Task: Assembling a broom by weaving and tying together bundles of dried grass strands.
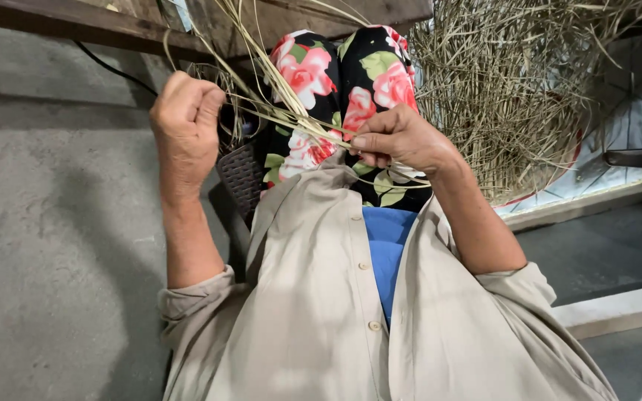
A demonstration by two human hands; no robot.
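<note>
My left hand (186, 122) is closed in a fist around pale dry straw strands (276, 111) that run up and to the right. Over my lap, my right hand (399, 141) pinches the same bundle of strands between thumb and fingers. The strands stretch taut between the two hands and fan upward past the top edge. Below the hands are my black trousers with pink flowers (336, 89), a beige button shirt (321, 297) and a blue undershirt (386, 245).
A big heap of dry straw (514, 89) lies to the right on a pale sheet (611, 167). A dark woven seat edge (241, 174) shows by my left knee. Grey concrete floor (46, 223) lies left, a wooden beam (76, 26) at top, a step edge (618, 308) at right.
</note>
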